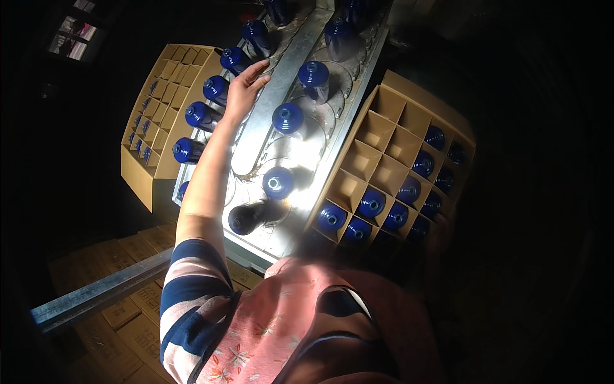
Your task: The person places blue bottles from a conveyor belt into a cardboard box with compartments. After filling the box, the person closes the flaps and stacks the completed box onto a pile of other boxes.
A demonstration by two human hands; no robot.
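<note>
My left hand (246, 88) reaches over the left lane of a metal conveyor. Its fingers are stretched out and apart, with nothing visible between them. It is right beside a blue glass bottle (235, 61) and close to another blue bottle (216, 89). Several more blue bottles stand in a row down that lane. On the right lane, upright blue bottles (278, 183) stand spaced apart, and a dark bottle (247, 219) leans or lies near the conveyor's end. My right hand (440, 235) is a dim shape in shadow at the right carton's side; its fingers cannot be made out.
At right a divided carton (391, 138) holds several blue bottles, mostly in its near and right cells. Another divided carton (167, 105) with blue bottles stands tilted at left. A metal rail (102, 291) crosses above flattened cardboard (121, 313) at lower left.
</note>
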